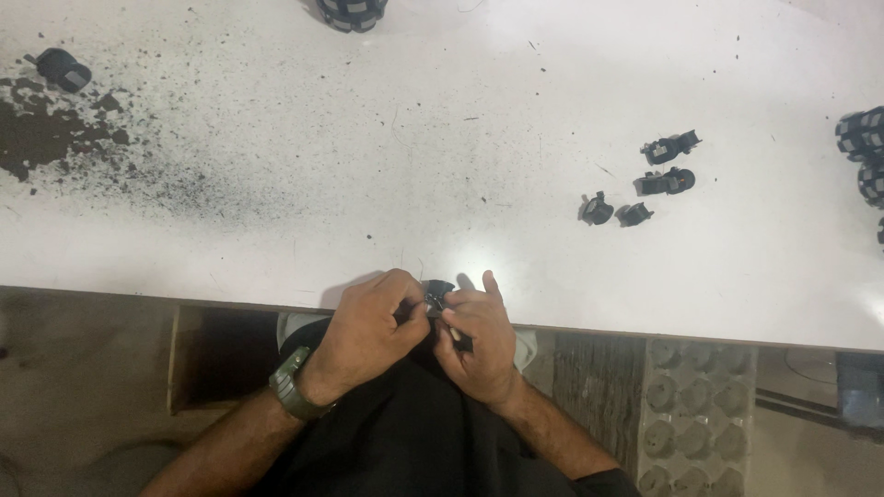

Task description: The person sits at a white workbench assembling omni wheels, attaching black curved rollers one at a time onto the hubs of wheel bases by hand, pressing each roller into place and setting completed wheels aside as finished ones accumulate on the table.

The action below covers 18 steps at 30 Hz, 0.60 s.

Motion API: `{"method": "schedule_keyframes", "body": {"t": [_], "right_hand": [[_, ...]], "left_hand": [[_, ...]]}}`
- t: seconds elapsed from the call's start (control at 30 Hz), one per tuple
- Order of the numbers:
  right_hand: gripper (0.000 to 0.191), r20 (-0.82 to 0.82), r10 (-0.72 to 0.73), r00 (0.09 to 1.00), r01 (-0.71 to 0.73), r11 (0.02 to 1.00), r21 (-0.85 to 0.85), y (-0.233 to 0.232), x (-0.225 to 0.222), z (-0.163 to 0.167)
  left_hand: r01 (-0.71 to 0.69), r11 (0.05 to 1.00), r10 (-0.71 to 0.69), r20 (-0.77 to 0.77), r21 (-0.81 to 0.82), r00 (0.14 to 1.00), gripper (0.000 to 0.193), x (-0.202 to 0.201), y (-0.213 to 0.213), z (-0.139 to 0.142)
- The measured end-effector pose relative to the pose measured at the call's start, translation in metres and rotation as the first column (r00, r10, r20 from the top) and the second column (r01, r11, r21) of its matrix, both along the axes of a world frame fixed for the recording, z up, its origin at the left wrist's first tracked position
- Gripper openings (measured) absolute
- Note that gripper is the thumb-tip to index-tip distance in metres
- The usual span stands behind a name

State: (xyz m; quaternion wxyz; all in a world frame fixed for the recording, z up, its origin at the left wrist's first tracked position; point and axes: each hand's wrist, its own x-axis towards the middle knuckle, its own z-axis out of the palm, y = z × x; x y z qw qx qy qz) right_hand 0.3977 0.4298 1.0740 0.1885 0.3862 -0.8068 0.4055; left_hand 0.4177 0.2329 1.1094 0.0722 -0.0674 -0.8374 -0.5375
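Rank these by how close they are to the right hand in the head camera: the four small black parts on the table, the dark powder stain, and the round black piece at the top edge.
From the right hand:
1. Four small black parts, up and to its right.
2. Round black piece, at the top edge, left of centre.
3. Dark powder stain, far left.

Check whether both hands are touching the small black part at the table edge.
Touching. The head view shows the left hand and the right hand both closed around the small black part, their fingers overlapping it with no gap.

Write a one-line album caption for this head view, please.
Both hands, left and right, pinch a small black part at the white table's edge.
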Motion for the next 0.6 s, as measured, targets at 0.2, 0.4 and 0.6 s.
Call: {"method": "schedule_keyframes", "body": {"t": [0.2, 0.4, 0.6], "right_hand": [[0.041, -0.015, 0.001, 1.000, 0.000, 0.998, 0.062, 0.002, 0.001, 0.000], [0.035, -0.132, -0.183, 0.974, 0.201, 0.969, 0.143, 0.017, -0.036, 0.008], [0.020, -0.044, -0.469, 0.882, 0.470, 0.882, 0.023, 0.072, -0.061, 0.019]], "left_hand": [[0.061, 0.997, -0.059, -0.064, 0.038, 0.996, 0.009, -0.002, 0.000, -0.002], [0.052, 0.981, -0.091, -0.209, -0.186, 0.974, 0.017, -0.013, -0.017, 0.003], [-0.689, 0.345, 0.353, -0.592, -0.637, 0.724, 0.046, -0.054, -0.194, 0.024]]}}
